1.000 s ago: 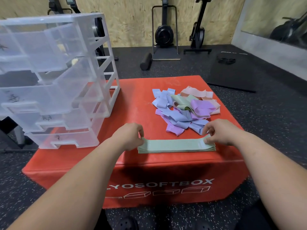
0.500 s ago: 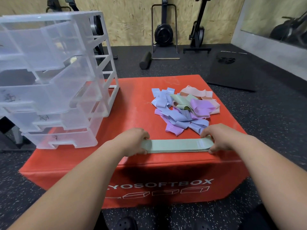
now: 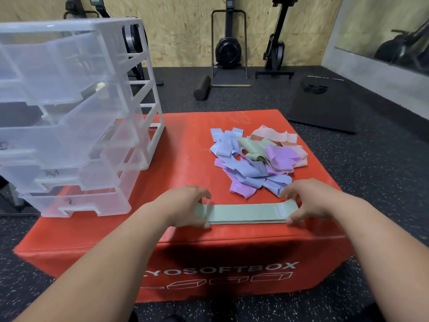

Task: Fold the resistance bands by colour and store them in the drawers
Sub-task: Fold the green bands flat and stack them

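Green bands (image 3: 246,212) lie stacked flat along the near edge of the red box (image 3: 185,145). The left hand (image 3: 183,206) rests half curled on their left end, thumb at the near edge; the right hand (image 3: 308,201) pinches the right end between loosely bent fingers and thumb. Just behind sits a jumbled pile of bands (image 3: 257,159), and further left the clear drawers (image 3: 69,117).
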